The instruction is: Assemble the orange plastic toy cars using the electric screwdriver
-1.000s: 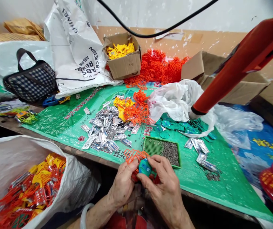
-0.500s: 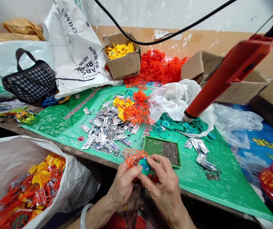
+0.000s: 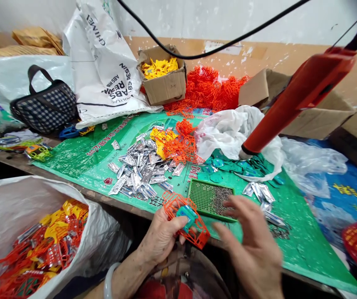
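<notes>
My left hand (image 3: 164, 230) grips an orange plastic lattice frame (image 3: 198, 234) near the table's front edge. A teal plastic piece (image 3: 187, 214) sits on that frame, with my left thumb pressed on it. My right hand (image 3: 249, 241) is apart from the frame, blurred, with thumb and fingers spread and nothing visible between them. Its fingertips are close to a green perforated tray (image 3: 201, 199) whose right part is covered by small dark metal screws or pins (image 3: 220, 197).
Silver metal pieces (image 3: 134, 174) lie heaped left of centre. Teal pieces (image 3: 228, 164) lie beneath a red power screwdriver (image 3: 290, 108) hanging from above. Orange frames (image 3: 209, 89) and a carton (image 3: 166, 85) of yellow parts stand behind. A white sack (image 3: 103, 216) of assembled parts is at left.
My right hand has let go of the teal piece and moved right toward the tray. The left hand keeps its grip, and the orange frame now shows more fully.
</notes>
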Demonstrator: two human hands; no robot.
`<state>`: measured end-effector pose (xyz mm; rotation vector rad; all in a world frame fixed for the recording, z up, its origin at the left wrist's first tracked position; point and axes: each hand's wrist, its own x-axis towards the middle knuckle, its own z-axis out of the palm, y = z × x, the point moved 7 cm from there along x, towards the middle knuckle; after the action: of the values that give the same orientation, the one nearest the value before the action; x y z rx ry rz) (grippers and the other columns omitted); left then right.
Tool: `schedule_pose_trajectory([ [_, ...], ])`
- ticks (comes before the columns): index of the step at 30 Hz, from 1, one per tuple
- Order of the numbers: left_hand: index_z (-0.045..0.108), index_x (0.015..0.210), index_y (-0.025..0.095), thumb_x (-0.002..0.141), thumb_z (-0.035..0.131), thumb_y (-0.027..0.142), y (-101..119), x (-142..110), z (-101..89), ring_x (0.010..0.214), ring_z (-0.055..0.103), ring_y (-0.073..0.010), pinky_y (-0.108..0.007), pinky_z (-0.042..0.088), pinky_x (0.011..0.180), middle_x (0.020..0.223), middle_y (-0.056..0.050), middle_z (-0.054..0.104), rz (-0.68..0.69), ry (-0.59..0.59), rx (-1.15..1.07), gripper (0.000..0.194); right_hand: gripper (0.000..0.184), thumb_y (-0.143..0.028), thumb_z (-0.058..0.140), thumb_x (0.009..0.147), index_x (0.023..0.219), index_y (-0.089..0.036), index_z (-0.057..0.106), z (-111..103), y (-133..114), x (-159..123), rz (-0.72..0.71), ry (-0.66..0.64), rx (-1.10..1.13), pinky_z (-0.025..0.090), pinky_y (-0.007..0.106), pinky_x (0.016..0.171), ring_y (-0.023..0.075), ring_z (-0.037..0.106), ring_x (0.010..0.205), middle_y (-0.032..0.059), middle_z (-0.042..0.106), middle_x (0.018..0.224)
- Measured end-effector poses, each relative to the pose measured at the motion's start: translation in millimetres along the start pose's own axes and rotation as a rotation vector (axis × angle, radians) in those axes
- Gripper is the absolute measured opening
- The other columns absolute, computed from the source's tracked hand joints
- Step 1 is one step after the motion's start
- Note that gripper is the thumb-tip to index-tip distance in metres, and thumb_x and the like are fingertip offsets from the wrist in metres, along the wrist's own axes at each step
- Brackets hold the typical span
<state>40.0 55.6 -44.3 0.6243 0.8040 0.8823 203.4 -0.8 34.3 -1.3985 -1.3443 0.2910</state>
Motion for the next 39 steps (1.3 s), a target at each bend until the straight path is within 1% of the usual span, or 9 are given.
schedule_pose_trajectory([
  [2,0.067,0.087,0.016,0.068,0.079,0.026,-3,0,-1.2,0.055,0.061,-0.0125,-0.015,0.036,0.036,0.068,0.0,0.066,-0.035,0.005,0.017,0.025,0.049,-0.031,0.076,0.08,0.127,-0.033,0.062,-38,12,22,0.065,0.216,0.024,0.056,0.052,0.084,0.0259,0.065,0.099,0.009,0.059,0.12],
  [5,0.066,0.087,0.017,0.067,0.078,0.025,-2,-1,-1.3,0.055,0.062,-0.013,-0.016,0.036,0.037,0.067,0.0,0.065,-0.042,0.003,0.029,0.025,0.066,-0.033,0.091,0.06,0.122,-0.034,0.067,-91,20,60,-0.061,0.47,0.065,0.055,0.051,0.078,0.0284,0.065,0.099,0.0106,0.062,0.121],
  [9,0.066,0.08,0.016,0.07,0.076,0.023,3,-1,-1.6,0.05,0.053,-0.0086,-0.016,0.037,0.039,0.063,0.002,0.062,0.021,-0.036,0.107,0.016,0.086,-0.042,0.094,0.053,0.132,-0.041,0.059,-115,23,118,-0.253,0.378,0.095,0.052,0.045,0.078,0.031,0.055,0.123,0.0098,0.054,0.139],
  [13,0.069,0.087,0.015,0.076,0.073,0.025,4,-2,-7.2,0.046,0.046,-0.0058,-0.016,0.035,0.043,0.065,0.0,0.066,0.031,-0.066,0.214,0.016,0.093,-0.048,0.09,0.055,0.138,-0.031,0.052,-98,21,169,-0.22,0.239,0.141,0.049,0.043,0.083,0.0303,0.05,0.129,0.0132,0.048,0.144],
  [18,0.069,0.096,0.015,0.076,0.075,0.031,8,-2,-13.1,0.045,0.045,-0.0058,-0.016,0.033,0.042,0.068,-0.002,0.07,0.004,-0.116,0.25,0.027,0.059,-0.033,0.087,0.056,0.107,-0.022,0.059,-50,24,212,0.036,-0.011,0.458,0.049,0.043,0.084,0.0195,0.065,0.092,0.0065,0.065,0.106],
  [22,0.066,0.092,0.014,0.078,0.074,0.03,16,-2,-16.4,0.05,0.053,-0.0083,-0.015,0.034,0.042,0.071,-0.004,0.07,-0.014,-0.131,0.275,0.023,0.047,-0.023,0.083,0.056,0.095,-0.018,0.059,-32,19,212,0.192,-0.091,0.461,0.051,0.046,0.072,0.0154,0.063,0.067,-0.0007,0.063,0.078],
  [28,0.066,0.091,0.015,0.076,0.073,0.029,20,-3,-14.1,0.053,0.06,-0.01,-0.013,0.036,0.04,0.07,-0.003,0.07,-0.079,-0.142,0.194,0.022,0.056,-0.02,0.08,0.048,0.101,-0.023,0.063,-6,-20,183,0.262,-0.302,0.605,0.056,0.042,0.061,0.0199,0.062,0.074,-0.0026,0.06,0.079],
  [32,0.065,0.09,0.016,0.074,0.074,0.026,12,-3,-13.3,0.05,0.059,-0.0092,-0.012,0.037,0.038,0.066,-0.001,0.068,-0.124,-0.123,0.132,0.02,0.055,-0.017,0.076,0.05,0.103,-0.024,0.063,6,-29,167,0.229,-0.216,0.587,0.052,0.032,0.057,0.0143,0.059,0.063,-0.004,0.062,0.076],
  [39,0.066,0.086,0.015,0.076,0.073,0.027,-5,-3,-8.4,0.049,0.056,-0.008,-0.013,0.038,0.039,0.071,-0.004,0.07,-0.193,-0.187,0.093,0.018,0.042,-0.02,0.075,0.059,0.099,-0.018,0.064,17,11,138,0.162,0.069,0.466,0.047,0.03,0.05,0.0136,0.055,0.048,-0.0064,0.06,0.058],
])
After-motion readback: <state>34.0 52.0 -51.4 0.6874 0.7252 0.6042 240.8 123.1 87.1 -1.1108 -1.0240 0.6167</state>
